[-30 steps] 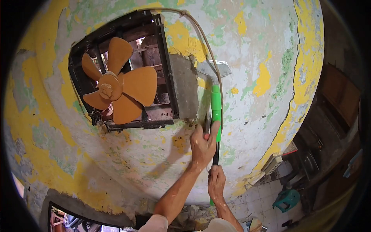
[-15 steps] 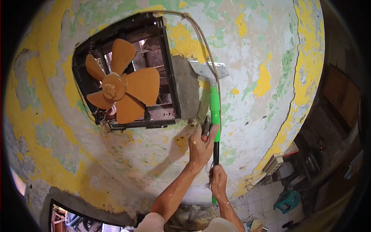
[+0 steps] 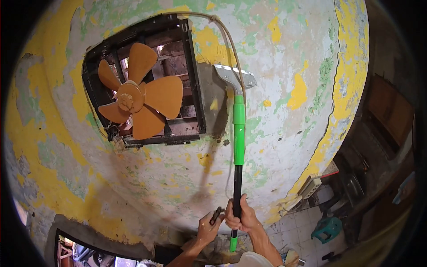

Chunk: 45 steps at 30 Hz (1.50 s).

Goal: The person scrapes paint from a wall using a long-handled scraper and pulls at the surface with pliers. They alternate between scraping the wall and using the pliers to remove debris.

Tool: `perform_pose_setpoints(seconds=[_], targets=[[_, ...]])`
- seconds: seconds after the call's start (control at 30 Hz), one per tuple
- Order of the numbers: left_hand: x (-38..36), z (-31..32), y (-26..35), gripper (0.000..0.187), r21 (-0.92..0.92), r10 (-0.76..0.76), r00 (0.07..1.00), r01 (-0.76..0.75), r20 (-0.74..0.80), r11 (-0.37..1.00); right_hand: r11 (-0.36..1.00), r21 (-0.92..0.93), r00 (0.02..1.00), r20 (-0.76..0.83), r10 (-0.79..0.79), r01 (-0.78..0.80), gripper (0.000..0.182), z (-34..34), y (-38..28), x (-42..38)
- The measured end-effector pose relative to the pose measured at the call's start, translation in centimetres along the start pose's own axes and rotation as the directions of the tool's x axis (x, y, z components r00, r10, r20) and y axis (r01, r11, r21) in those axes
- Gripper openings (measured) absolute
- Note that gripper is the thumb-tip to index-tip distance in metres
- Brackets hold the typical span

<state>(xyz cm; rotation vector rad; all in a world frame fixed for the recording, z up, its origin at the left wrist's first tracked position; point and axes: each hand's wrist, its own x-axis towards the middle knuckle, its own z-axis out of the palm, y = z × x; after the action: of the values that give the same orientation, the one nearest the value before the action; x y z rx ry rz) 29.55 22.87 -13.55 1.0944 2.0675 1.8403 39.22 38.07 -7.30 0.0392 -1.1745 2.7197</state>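
Green-handled scraper [image 3: 239, 133] sits gripped low in the right hand [image 3: 240, 217], left hand [image 3: 208, 228] pinching a small dark object [image 3: 216, 215]; keep its blade [image 3: 234, 74] flat against the flaking wall [image 3: 284, 58], right of the fan [image 3: 135, 100].

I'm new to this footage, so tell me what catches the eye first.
An orange fan sits in a dark square opening at upper left of a wall with peeling yellow and green paint. Just right of it, a long green-handled scraper presses its metal blade against the wall, gripped low by the right hand, the left hand beside it.
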Motion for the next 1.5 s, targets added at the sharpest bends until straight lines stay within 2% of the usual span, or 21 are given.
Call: perform_pose_setpoints(seconds=[0.07, 0.1, 0.13, 0.2, 0.23, 0.27, 0.33, 0.53, 0.6, 0.7, 0.73, 0.8, 0.87, 1.0, 1.07, 1.17, 1.2, 1.3, 1.33, 1.43, 1.5], targets=[[-2.3, -1.3, 0.3, 0.027, 0.055, -0.173, 0.984, 0.171, 0.03, 0.984, 0.996, -0.083, 0.987, -0.163, 0.003, -0.017, 0.078, 1.1, 0.4, -0.6], [-3.3, -1.9, -0.4, 0.027, 0.053, -0.165, 0.986, 0.164, 0.032, 0.985, 0.977, -0.205, 0.97, -0.219, -0.102, 0.056, 0.075, 0.3, 1.4, -0.5], [-4.5, -2.5, -1.2, 0.027, 0.075, -0.23, 0.973, 0.228, 0.023, 0.971, 0.976, -0.209, 0.97, -0.219, -0.108, 0.061, 0.075, -0.4, 2.2, -0.6], [-6.9, -3.5, -3.4, 0.028, 0.095, -0.291, 0.957, 0.288, 0.013, 0.953, 0.878, -0.466, 0.88, -0.363, -0.306, 0.113, 0.068, -1.0, 3.1, -0.7], [-8.0, -4.1, -4.9, 0.035, 0.153, -0.332, 0.943, 0.326, 0.011, 0.933, 0.86, -0.48, 0.869, -0.336, -0.362, 0.172, 0.055, -0.8, 3.1, -0.7], [-8.6, -4.5, -5.2, 0.042, 0.209, -0.373, 0.928, 0.363, 0.007, 0.908, 0.86, -0.481, 0.87, -0.334, -0.363, 0.174, 0.055, -0.6, 3.0, -0.5], [-10.0, -4.9, -5.7, 0.043, 0.229, -0.384, 0.923, 0.37, 0.015, 0.9, 0.786, -0.592, 0.791, -0.388, -0.474, 0.181, 0.053, -0.3, 2.5, 0.4], [-11.9, -5.8, -5.7, 0.047, 0.237, -0.37, 0.929, 0.36, -0.003, 0.902, 0.824, -0.532, 0.837, -0.349, -0.421, 0.193, 0.059, 0.5, 1.4, 2.5], [-12.0, -5.9, -5.7, 0.048, 0.247, -0.406, 0.914, 0.391, 0.008, 0.886, 0.742, -0.635, 0.764, -0.362, -0.534, 0.218, 0.056, 0.8, 1.7, 3.6], [-12.1, -6.0, -6.3, 0.05, 0.279, -0.46, 0.888, 0.438, 0.014, 0.854, 0.771, -0.61, 0.765, -0.403, -0.503, 0.185, 0.057, 2.1, 2.0, 3.2], [-12.1, -5.7, -6.1, 0.05, 0.236, -0.443, 0.897, 0.432, -0.009, 0.87, 0.775, -0.605, 0.764, -0.409, -0.499, 0.183, 0.057, 2.0, 2.3, 3.0], [-12.8, -5.5, -5.2, 0.051, 0.193, -0.429, 0.903, 0.427, -0.032, 0.883, 0.877, -0.445, 0.855, -0.369, -0.366, 0.183, 0.057, 1.8, 3.3, 2.1], [-12.3, -5.4, -5.0, 0.052, 0.142, -0.326, 0.943, 0.332, -0.061, 0.933, 0.846, -0.501, 0.831, -0.38, -0.405, 0.184, 0.057, 1.2, 3.3, 3.5], [-12.9, -5.9, -8.2, 0.05, 0.299, -0.38, 0.925, 0.371, -0.03, 0.879, 0.783, -0.59, 0.758, -0.416, -0.503, 0.196, 0.056, 1.6, 3.6, 4.5], [-13.6, -5.7, -6.5, 0.05, 0.27, -0.283, 0.954, 0.299, -0.096, 0.915, 0.818, -0.526, 0.781, -0.401, -0.479, 0.231, 0.054, 2.7, 4.3, 2.6], [-13.6, -6.3, -6.9, 0.048, 0.27, -0.177, 0.981, 0.191, -0.076, 0.944, 0.73, -0.634, 0.718, -0.382, -0.582, 0.254, 0.052, 2.3, 3.8, 2.3], [-13.7, -6.5, -7.0, 0.048, 0.264, -0.181, 0.981, 0.194, -0.074, 0.945, 0.718, -0.666, 0.703, -0.413, -0.58, 0.202, 0.051, 3.0, 2.2, 2.8], [-14.1, -6.4, -7.2, 0.047, 0.343, -0.417, 0.907, 0.409, -0.051, 0.846, 0.66, -0.732, 0.701, -0.383, -0.602, 0.167, 0.053, 4.2, -2.2, 5.0], [-13.9, -6.9, -7.0, 0.047, 0.354, -0.406, 0.913, 0.396, -0.051, 0.847, 0.638, -0.757, 0.708, -0.372, -0.6, 0.142, 0.054, 3.8, -2.4, 4.2], [-14.5, -6.9, -7.0, 0.049, 0.418, -0.402, 0.914, 0.387, -0.056, 0.822, 0.737, -0.666, 0.754, -0.422, -0.502, 0.118, 0.055, 4.0, -1.0, 1.7], [-14.5, -6.3, -9.2, 0.051, 0.257, -0.355, 0.932, 0.362, -0.074, 0.896, 0.724, -0.662, 0.742, -0.383, -0.551, 0.195, 0.056, 2.6, -0.2, 2.7]])
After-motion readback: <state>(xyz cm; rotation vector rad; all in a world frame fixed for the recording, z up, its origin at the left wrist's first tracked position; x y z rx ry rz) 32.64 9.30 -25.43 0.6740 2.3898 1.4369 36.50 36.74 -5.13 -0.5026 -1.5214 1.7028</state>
